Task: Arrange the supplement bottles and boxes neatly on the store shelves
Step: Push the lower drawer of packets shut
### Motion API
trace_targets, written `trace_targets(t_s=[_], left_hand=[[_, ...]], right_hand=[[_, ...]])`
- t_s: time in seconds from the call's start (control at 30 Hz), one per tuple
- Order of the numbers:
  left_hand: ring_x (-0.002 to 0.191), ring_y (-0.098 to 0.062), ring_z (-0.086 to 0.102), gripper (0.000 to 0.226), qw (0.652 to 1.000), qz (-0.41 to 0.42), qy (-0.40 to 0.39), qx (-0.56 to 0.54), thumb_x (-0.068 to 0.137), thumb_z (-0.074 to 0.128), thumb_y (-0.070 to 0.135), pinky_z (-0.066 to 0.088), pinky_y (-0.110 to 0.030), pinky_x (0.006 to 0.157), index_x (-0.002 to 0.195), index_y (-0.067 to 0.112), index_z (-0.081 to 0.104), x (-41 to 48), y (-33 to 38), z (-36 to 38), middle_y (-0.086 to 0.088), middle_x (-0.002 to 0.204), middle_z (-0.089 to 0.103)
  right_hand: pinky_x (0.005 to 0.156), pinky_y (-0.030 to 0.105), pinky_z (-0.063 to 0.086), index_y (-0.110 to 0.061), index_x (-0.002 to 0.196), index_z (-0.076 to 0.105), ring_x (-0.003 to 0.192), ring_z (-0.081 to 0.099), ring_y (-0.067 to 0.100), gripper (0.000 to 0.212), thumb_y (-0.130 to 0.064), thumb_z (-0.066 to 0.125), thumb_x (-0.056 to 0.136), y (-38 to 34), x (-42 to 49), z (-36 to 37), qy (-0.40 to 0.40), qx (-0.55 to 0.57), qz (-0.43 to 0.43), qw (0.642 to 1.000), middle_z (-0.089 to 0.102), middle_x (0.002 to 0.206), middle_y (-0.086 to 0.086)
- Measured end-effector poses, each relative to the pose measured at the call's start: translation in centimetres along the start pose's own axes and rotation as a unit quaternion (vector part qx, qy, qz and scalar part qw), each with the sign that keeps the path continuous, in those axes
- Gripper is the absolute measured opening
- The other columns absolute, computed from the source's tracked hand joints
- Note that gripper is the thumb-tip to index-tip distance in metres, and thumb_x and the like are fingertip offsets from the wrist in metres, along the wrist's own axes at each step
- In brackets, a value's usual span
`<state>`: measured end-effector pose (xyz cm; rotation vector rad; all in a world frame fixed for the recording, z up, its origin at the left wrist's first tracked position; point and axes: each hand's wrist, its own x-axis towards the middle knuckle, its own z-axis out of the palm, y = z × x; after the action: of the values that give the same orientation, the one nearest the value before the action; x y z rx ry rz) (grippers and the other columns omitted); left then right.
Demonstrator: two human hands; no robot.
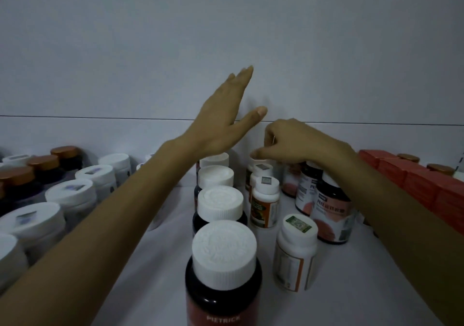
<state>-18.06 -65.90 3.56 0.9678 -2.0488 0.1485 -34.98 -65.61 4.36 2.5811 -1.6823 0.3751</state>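
Observation:
On the white shelf [155,270] a row of dark bottles with ribbed white caps [223,248] runs from front to back in the middle. To their right stand small white bottles with orange labels [293,253] and dark bottles with pink labels [331,212]. My left hand [223,120] hovers above the back of the middle row, fingers straight, holding nothing. My right hand [298,142] reaches to the back, its fingers curled over the top of a pink-labelled bottle [291,182] whose cap is hidden under the hand.
White-lidded jars [70,195] and dark jars with bronze lids [42,162] crowd the shelf's left side. Red boxes [426,185] are lined up along the right, with bronze lids behind them. A plain white back wall [351,74] closes the shelf.

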Motion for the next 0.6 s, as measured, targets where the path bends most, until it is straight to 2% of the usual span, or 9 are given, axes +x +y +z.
trace_targets(t_s=[0.13, 0.27, 0.4, 0.47, 0.53, 0.57, 0.6], left_hand=[[0.148, -0.017, 0.002, 0.075, 1.000, 0.010, 0.014, 0.019, 0.093, 0.029, 0.056, 0.002, -0.027, 0.117, 0.152, 0.015, 0.005, -0.2, -0.5, 0.8, -0.005, 0.160, 0.005], [0.147, -0.016, 0.001, 0.071, 1.000, 0.010, 0.012, 0.009, 0.095, 0.027, 0.054, 0.003, -0.029, 0.118, 0.152, 0.017, 0.005, -0.2, -0.7, 1.2, -0.004, 0.160, 0.005], [0.147, -0.011, -0.004, 0.076, 1.000, 0.022, -0.005, 0.020, 0.090, 0.019, 0.062, 0.005, -0.039, 0.120, 0.151, 0.021, -0.001, -0.2, -1.2, 1.0, 0.002, 0.160, 0.000], [0.144, -0.005, -0.010, 0.076, 0.997, 0.042, -0.019, 0.055, 0.089, 0.015, 0.068, 0.000, -0.036, 0.120, 0.148, 0.026, -0.008, -0.3, -1.4, 0.5, 0.007, 0.158, -0.006], [0.143, -0.004, -0.011, 0.075, 0.993, 0.074, -0.027, 0.086, 0.086, 0.010, 0.073, -0.002, -0.032, 0.118, 0.144, 0.029, -0.011, -0.3, -1.1, 0.1, 0.009, 0.156, -0.008], [0.146, -0.008, -0.005, 0.076, 0.992, 0.088, -0.024, 0.091, 0.087, 0.013, 0.071, 0.003, -0.034, 0.118, 0.145, 0.028, -0.010, -0.2, -0.9, -0.1, 0.006, 0.158, -0.004], [0.147, -0.016, 0.009, 0.077, 0.991, 0.099, -0.011, 0.089, 0.090, 0.022, 0.067, 0.014, -0.037, 0.118, 0.148, 0.024, -0.005, -0.2, -0.6, -0.3, 0.000, 0.160, 0.006]], right_hand=[[0.059, 0.029, 0.040, -0.014, 0.085, 0.053, 0.076, 0.058, 0.020, 0.044, -0.055, 0.068, 0.078, -0.1, 0.7, 2.9, -0.013, -0.032, 0.033, 0.999, 0.059, 0.083, 0.004], [0.057, 0.028, 0.041, -0.012, 0.085, 0.057, 0.076, 0.058, 0.021, 0.036, -0.045, 0.071, 0.078, 0.1, 0.7, 3.0, 0.012, -0.017, 0.044, 0.999, 0.063, 0.086, 0.006], [0.066, 0.032, 0.047, -0.013, 0.090, 0.060, 0.081, 0.060, 0.021, 0.033, -0.041, 0.071, 0.077, 0.4, -0.2, -0.5, 0.093, 0.030, 0.047, 0.994, 0.065, 0.090, 0.005], [0.069, 0.033, 0.051, -0.018, 0.089, 0.058, 0.081, 0.062, 0.020, 0.029, -0.040, 0.072, 0.077, 0.8, -0.8, -2.7, 0.163, 0.110, 0.046, 0.979, 0.065, 0.091, 0.003], [0.072, 0.038, 0.057, -0.019, 0.088, 0.057, 0.078, 0.067, 0.021, 0.024, -0.034, 0.072, 0.079, 0.9, -1.2, -4.2, 0.221, 0.240, 0.018, 0.945, 0.067, 0.091, 0.005], [0.072, 0.038, 0.059, -0.017, 0.088, 0.056, 0.078, 0.069, 0.021, 0.021, -0.028, 0.072, 0.081, 0.9, -1.4, -4.6, 0.239, 0.313, -0.004, 0.919, 0.068, 0.093, 0.007], [0.071, 0.035, 0.060, -0.015, 0.089, 0.056, 0.080, 0.070, 0.020, 0.018, -0.022, 0.072, 0.082, 0.7, -1.6, -4.8, 0.247, 0.380, -0.026, 0.891, 0.068, 0.094, 0.008]])
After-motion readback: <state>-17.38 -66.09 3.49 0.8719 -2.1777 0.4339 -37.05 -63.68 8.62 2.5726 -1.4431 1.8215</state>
